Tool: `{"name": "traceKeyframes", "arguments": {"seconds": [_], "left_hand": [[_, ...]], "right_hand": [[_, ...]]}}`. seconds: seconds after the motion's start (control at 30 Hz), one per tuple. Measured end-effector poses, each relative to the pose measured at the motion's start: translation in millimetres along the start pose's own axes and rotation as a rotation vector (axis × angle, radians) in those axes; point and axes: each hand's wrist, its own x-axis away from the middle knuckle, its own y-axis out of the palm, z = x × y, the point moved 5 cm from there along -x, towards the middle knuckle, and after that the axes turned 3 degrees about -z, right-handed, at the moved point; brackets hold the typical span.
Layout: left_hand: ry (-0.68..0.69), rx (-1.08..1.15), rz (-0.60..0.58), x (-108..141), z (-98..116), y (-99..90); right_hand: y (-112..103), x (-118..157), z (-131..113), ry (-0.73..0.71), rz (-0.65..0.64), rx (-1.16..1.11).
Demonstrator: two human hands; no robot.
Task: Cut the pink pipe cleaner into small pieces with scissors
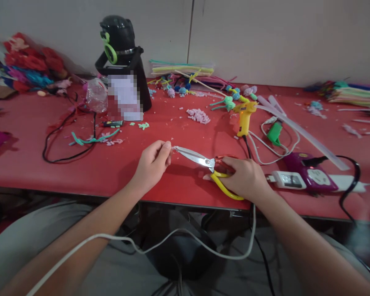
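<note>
Fingers [165, 150] are closed on a pale piece [174, 147] in the left hand [151, 164] and scissors [200, 159] in the right hand [248, 176], apparently for snipping; steady alignment is needed.

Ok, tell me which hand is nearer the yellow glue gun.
The right hand: it is on the near side of the yellow glue gun. The left hand is farther off, to its left.

Pale grey wall [265, 41] with one dark vertical seam [190, 31] behind a long red tabletop [181, 185], shadowy underneath.
</note>
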Motion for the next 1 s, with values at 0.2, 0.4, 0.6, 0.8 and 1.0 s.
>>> {"name": "traceKeyframes", "arguments": {"seconds": [0.2, 0.4, 0.6, 0.8, 1.0], "left_hand": [[0.020, -0.029, -0.005, -0.2, 4.9, 1.7], [0.007, -0.019, -0.009, -0.3, 6.2, 2.9], [-0.020, 0.012, -0.003, -0.8, 3.3, 2.0], [-0.019, 0.007, -0.002, -0.6, 2.2, 1.2], [0.003, -0.003, -0.024, -0.5, 1.0, 2.1]], "right_hand": [[1.2, -0.5, 0.2, 0.013, -0.016, 0.010], [0.2, -0.3, 0.3, 0.026, -0.015, 0.021], [-0.9, 0.5, 2.4, 0.045, -0.025, -0.010], [1.3, 1.7, 3.9, 0.038, -0.035, -0.002], [3.8, -0.1, 4.4, 0.035, -0.023, 0.017]]}}
